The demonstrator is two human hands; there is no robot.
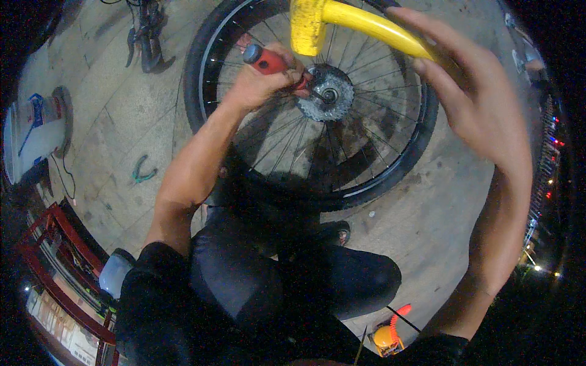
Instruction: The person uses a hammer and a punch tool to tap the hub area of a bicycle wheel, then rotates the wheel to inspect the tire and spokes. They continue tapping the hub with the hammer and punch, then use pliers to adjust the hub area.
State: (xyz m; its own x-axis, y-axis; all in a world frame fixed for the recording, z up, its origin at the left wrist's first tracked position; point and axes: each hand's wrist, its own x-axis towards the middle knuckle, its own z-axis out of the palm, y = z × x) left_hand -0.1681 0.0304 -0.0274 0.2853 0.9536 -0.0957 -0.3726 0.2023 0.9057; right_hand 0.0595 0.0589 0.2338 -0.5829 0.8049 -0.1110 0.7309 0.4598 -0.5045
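Note:
A bicycle wheel (210, 108) lies flat on the ground in front of me, its toothed cassette (337, 111) facing up. My left hand (259, 85) is closed round a red-handled screwdriver (273, 61) with a grey butt end; the dark shaft slants down to the middle of the cassette. Whether the tip touches there, I cannot tell. My right hand (482, 91) holds a yellow mallet (308, 27) by its handle, between the thumb and fingers. The mallet's scuffed head is raised over the wheel, just right of the screwdriver's butt end and apart from it.
Green-handled pliers (144, 169) lie on the paving to the left. A white bucket (36, 134) stands at the far left, and a dark red rack (61, 268) at the lower left. Near my right knee sits an orange-yellow device with a coiled red hose (400, 317).

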